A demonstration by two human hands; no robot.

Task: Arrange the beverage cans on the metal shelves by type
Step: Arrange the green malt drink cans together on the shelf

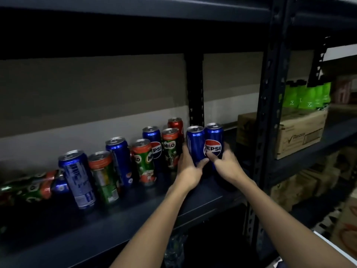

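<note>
Pepsi cans, two of them, stand upright and touching at the right end of the dark metal shelf [202, 192], just in front of its rear upright post [195, 89]. I see my left hand [188, 165] curled round the left Pepsi can [195, 144], thumb across its lower front, and my right hand [225, 161] wrapped round the right Pepsi can [213, 140], whose logo faces me, with the thumb pressed just under that logo. Left of my hands the cans are mixed: a Milo can [171, 146] beside a third Pepsi can [153, 144], a red can [175, 124] behind them, then more blue and green cans trailing toward the left edge, where one Milo can [29, 188] lies on its side. Past the front post on the right, a cardboard box [297, 134] sits on the neighbouring shelf with green bottles [307, 95] on top of it.
</note>
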